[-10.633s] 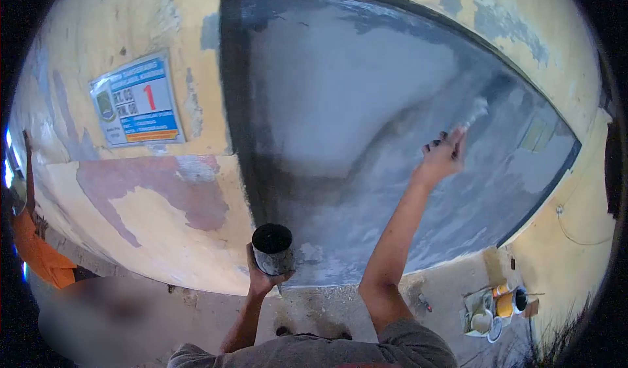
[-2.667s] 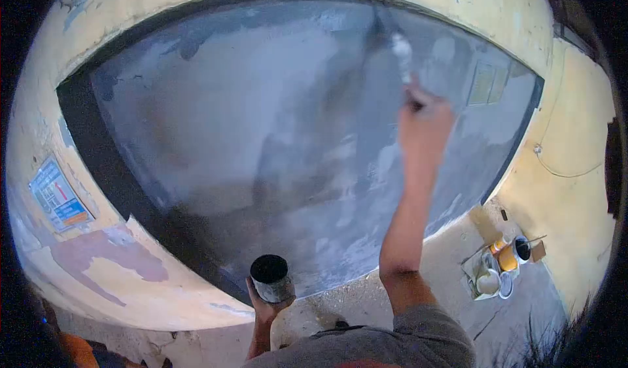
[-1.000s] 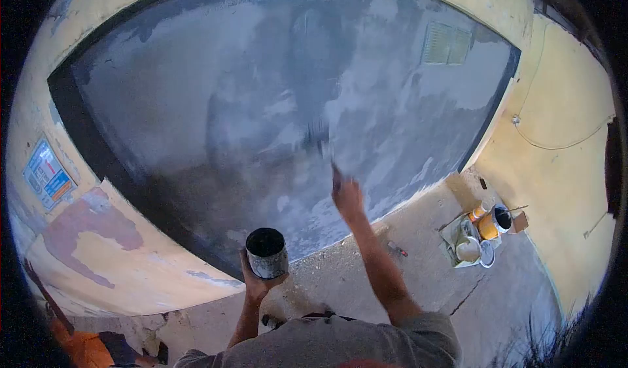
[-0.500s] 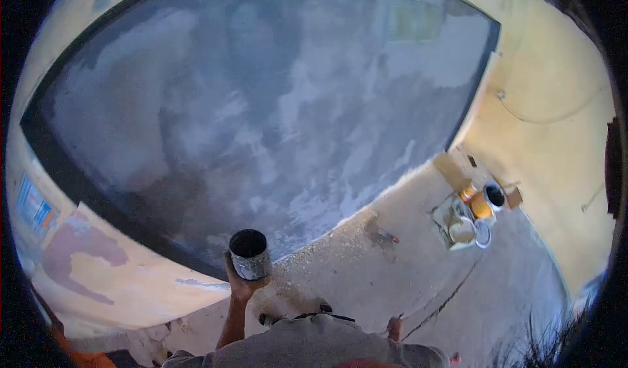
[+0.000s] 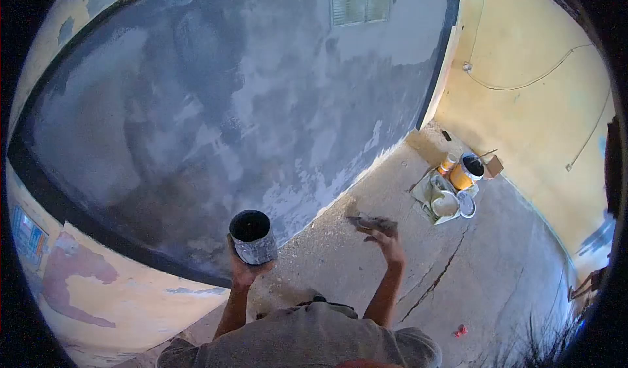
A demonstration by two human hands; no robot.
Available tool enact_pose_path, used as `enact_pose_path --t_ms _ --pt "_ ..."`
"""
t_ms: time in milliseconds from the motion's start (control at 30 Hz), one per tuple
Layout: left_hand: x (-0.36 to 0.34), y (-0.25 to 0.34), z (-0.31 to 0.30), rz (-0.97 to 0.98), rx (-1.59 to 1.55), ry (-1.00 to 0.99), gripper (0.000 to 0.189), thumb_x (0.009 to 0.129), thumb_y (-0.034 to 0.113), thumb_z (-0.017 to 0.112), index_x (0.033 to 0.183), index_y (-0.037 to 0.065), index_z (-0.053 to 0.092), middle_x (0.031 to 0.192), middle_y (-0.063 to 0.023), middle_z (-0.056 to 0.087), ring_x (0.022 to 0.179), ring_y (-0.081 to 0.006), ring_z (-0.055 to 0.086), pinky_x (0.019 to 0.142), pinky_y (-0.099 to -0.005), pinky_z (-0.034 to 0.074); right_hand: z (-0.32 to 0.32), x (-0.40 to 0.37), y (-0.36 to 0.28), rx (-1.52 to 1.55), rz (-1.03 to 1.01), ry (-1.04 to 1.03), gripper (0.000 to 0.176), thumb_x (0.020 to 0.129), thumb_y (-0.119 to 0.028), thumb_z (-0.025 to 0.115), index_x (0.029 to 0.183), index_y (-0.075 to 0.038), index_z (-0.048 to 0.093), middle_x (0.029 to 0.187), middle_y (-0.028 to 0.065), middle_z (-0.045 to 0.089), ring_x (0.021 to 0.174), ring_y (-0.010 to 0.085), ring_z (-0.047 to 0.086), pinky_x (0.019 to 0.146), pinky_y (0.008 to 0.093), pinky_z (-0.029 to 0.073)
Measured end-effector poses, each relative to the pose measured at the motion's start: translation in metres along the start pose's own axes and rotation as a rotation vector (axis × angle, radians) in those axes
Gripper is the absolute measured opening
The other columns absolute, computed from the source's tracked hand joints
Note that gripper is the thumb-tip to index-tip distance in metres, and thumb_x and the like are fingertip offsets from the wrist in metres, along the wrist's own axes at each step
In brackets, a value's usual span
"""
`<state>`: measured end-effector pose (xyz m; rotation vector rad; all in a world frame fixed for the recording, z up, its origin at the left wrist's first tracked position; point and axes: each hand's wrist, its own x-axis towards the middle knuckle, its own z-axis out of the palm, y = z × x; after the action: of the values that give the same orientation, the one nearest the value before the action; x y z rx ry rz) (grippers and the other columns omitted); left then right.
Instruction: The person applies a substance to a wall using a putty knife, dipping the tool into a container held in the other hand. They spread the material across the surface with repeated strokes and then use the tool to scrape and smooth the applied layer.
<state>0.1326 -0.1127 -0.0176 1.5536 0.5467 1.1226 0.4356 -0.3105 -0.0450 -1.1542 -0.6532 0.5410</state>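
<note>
A round pot, streaked grey outside and dark inside, is gripped by my left hand, which wraps round its lower side. The pot stands nearly upright, in front of the bottom of the grey-coated wall. My right hand reaches forward over the floor, right of the pot. Its fingers point left and look bent about a dark, flat-looking thing. That thing's kind is not clear, and dark fingers blend into it.
At the right back stand a yellow bucket, a pale open tub and a round lid. A cardboard piece leans by the yellow wall. Crumbs line the wall's foot, a crack runs across the floor.
My right hand has come up from beside my body and stretched forward. My left hand still holds the pot. The view has shifted, so the wall and buckets appear further left and higher.
</note>
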Motion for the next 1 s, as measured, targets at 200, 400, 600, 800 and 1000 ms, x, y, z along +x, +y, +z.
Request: enact_pose_path --t_ms 200,400,600,800,1000 --pt "-0.018 -0.051 -0.034 -0.179 -0.111 0.056 0.109 0.048 0.020 0.094 0.135 0.007 0.029 0.120 -0.0090 0.051 0.107 -0.0241 0.054 0.092 -0.0383 0.046 -0.013 0.014 -0.019 -0.598 0.225 -0.025 0.034 0.095 -0.033 0.053 0.090 -0.002 0.066 0.064 0.0092 0.064 0.053 0.0187 0.060 0.048 0.0325 0.046" --pt "-0.029 -0.051 -0.048 -0.335 -0.261 0.124 0.110 0.049 0.021 0.094 0.136 0.004 0.028 0.124 -0.0107 0.049 0.110 -0.0254 0.052 0.095 -0.0401 0.044 -0.039 -0.004 -0.021 -0.848 0.172 0.025 0.043 0.097 -0.039 0.050 0.092 -0.001 0.069 0.055 0.0070 0.056 0.041 0.0150 0.053 0.039 0.0278 0.040" --pt "-0.025 -0.034 -0.034 -0.060 0.211 0.037 0.108 0.047 0.027 0.093 0.133 0.005 0.032 0.123 -0.0130 0.049 0.113 -0.0271 0.050 0.095 -0.0420 0.041 -0.049 -0.038 -0.079 -0.091 0.079 0.201 0.040 0.092 -0.037 0.057 0.102 0.001 0.064 0.066 0.0057 0.058 0.045 0.0110 0.047 0.041 0.0247 0.036" --pt "-0.023 -0.024 -0.016 -0.117 0.093 -0.002 0.102 0.047 0.026 0.092 0.129 0.005 0.035 0.122 -0.0135 0.050 0.114 -0.0266 0.050 0.098 -0.0413 0.039 -0.033 -0.033 -0.079 -0.326 -0.583 0.606 0.034 0.085 -0.030 0.059 0.090 0.004 0.060 0.065 0.0107 0.057 0.047 0.0136 0.049 0.042 0.0257 0.039" --pt "-0.015 -0.017 -0.010 0.025 0.242 -0.125 0.101 0.046 0.029 0.092 0.126 0.004 0.036 0.118 -0.0153 0.051 0.113 -0.0274 0.051 0.097 -0.0414 0.039 0.015 -0.019 -0.170 0.213 -0.258 -0.057 0.024 0.074 -0.019 0.061 0.078 0.004 0.054 0.066 0.0136 0.056 0.052 0.0152 0.051 0.047 0.0292 0.042"
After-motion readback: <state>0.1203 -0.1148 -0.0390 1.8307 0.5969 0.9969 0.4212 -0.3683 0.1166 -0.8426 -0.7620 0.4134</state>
